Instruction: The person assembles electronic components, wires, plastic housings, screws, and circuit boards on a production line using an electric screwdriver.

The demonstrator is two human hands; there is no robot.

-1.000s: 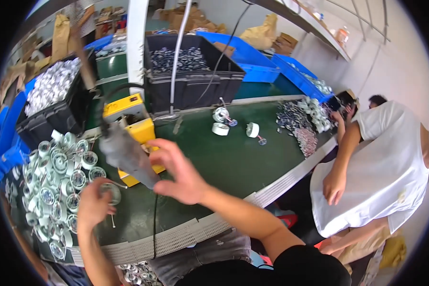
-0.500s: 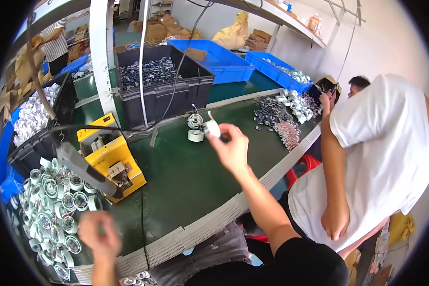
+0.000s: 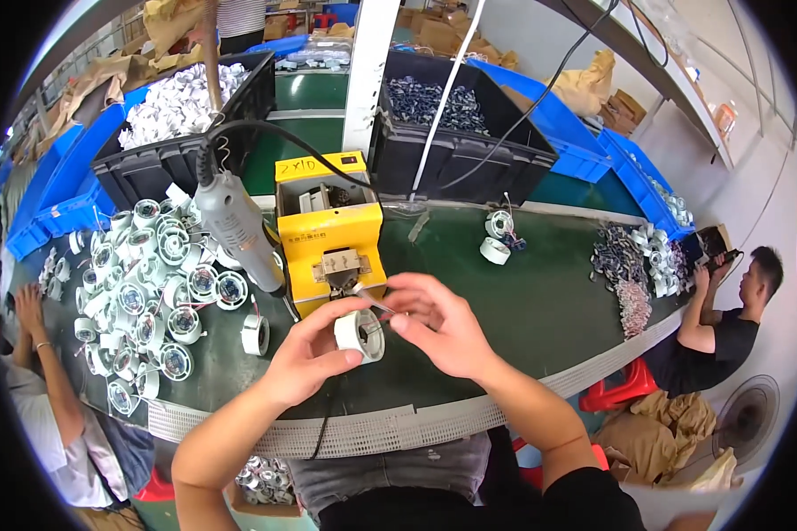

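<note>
In front of the yellow machine, my left hand grips a white round plastic housing with its open side turned right; dark parts show inside. My right hand is beside it, thumb and fingers closed on a thin pale lead at the housing's upper right. A grey corded hand tool leans left of the machine. One more white housing lies alone on the green table, left of my left hand. Farther right are two housings with a small dark piece beside them.
A large heap of white housings covers the left of the table. Black crates and blue bins line the back. Small dark parts are piled at right. Co-workers sit at both sides. A perforated strip edges the table.
My view has swung left. My right hand has come from the far pair of housings to the front of the machine. My left hand has moved from the heap and now holds a housing.
</note>
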